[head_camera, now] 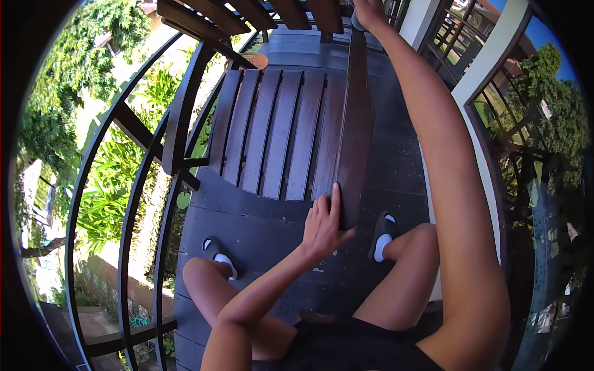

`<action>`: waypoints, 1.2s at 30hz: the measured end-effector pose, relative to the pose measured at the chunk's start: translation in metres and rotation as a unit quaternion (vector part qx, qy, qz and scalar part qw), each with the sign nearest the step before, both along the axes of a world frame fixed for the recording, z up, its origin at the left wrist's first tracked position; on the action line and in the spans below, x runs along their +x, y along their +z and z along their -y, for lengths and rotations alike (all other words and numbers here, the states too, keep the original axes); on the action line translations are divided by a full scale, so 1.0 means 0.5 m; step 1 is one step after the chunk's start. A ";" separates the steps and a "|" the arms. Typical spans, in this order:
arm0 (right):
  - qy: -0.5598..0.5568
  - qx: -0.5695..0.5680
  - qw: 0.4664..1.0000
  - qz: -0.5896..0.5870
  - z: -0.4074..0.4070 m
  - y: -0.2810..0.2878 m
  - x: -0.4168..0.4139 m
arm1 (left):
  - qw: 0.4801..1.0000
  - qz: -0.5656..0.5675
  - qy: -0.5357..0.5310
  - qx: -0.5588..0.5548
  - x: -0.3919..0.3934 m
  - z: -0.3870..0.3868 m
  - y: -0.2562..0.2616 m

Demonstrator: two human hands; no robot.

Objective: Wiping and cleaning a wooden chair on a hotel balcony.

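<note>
A dark wooden slatted chair (274, 134) stands in front of me, its flat armrest (359, 120) running away from me on the right. My left hand (322, 227) grips the front end of that armrest, index finger along the inner edge and thumb at the tip. At the top edge of the picture my right hand (369, 16) is partly cut off, at the far end of the armrest by the chair's slatted backrest (287, 14). It holds a small grey-blue thing (356, 22), perhaps a cloth, pressed near the wood; most of it is hidden.
Dark floorboards (260, 232) lie under the chair and my slippered feet. A curved dark railing (125, 222) borders the left side, with green plants (153, 92) beyond. Behind the chair is an orange-brown basket (253, 59). Glazed windows (524, 139) line the right.
</note>
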State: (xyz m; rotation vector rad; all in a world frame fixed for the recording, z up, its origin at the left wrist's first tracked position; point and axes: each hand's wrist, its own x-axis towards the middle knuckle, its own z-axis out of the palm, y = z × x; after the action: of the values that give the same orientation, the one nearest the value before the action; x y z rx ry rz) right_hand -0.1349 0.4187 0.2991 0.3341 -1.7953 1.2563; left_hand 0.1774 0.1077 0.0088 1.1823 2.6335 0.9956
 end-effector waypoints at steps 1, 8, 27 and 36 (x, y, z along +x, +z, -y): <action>0.003 -0.004 1.000 -0.004 0.009 -0.008 -0.003 | 1.000 0.001 0.012 0.011 0.000 -0.025 -0.011; -0.041 0.022 0.999 0.006 -0.183 -0.040 0.008 | 0.994 0.032 0.024 0.103 0.051 -0.172 -0.056; -0.361 -0.082 0.868 0.331 -0.110 -0.590 0.418 | 0.995 -0.072 0.025 0.069 -0.073 -0.317 -0.006; -0.401 0.042 0.787 0.467 -0.107 -0.460 0.337 | 0.975 -0.120 -0.150 -0.112 0.023 -0.016 -0.049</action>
State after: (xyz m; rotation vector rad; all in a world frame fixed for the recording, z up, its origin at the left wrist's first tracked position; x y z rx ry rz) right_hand 0.0335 0.4723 0.0692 -1.1211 -2.3745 0.7028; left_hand 0.1888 0.1159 -0.0158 1.6659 2.5375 0.5183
